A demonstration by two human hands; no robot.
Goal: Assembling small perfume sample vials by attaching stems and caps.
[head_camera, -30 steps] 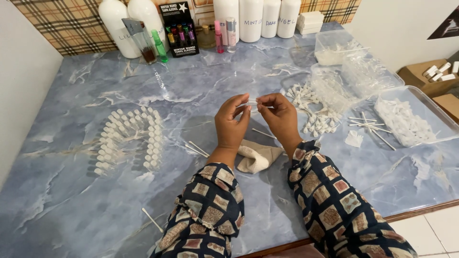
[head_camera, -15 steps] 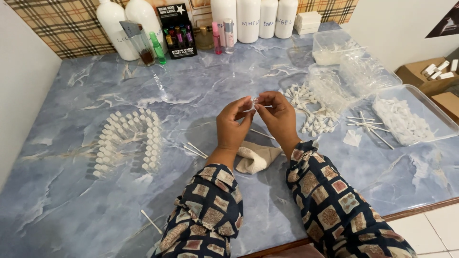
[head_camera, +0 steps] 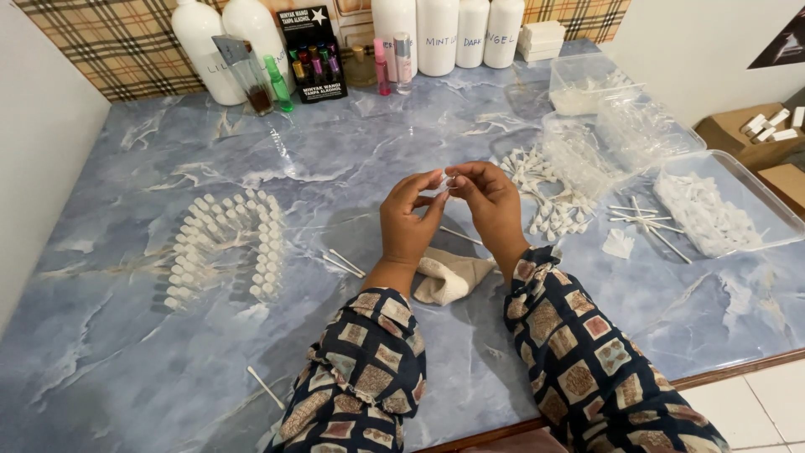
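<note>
Rows of small clear vials with white caps (head_camera: 225, 245) stand in curved lines on the left part of the blue marbled desk (head_camera: 126, 352), well apart from the hands. Behind them, against the plaid backdrop, stand two large white bottles (head_camera: 220, 42), a slim green bottle (head_camera: 277, 84) and a black display box of small coloured bottles (head_camera: 312, 54). Two thin white sticks (head_camera: 344, 262) lie on the desk just left of the left forearm, and another stick (head_camera: 265, 387) lies near the front edge. The left hand (head_camera: 408, 222) is raised above the desk centre, fingers curled, thumb and forefinger pinched on a small clear vial (head_camera: 445, 181). The right hand (head_camera: 489, 201) meets it from the other side, its fingertips closed on the same vial, so both hands grip the item between them. Directly below the wrists a beige cloth (head_camera: 450, 278) rests on the desk. Right of the hands lies a loose pile of white plastic stoppers (head_camera: 553, 205), then several thin sticks (head_camera: 641, 220) lying crossed. Clear plastic bags and containers (head_camera: 616, 122) sit behind them, and a clear tray of white caps (head_camera: 713, 210) occupies the far right. Three more white bottles (head_camera: 457, 32) stand at the rear centre.
</note>
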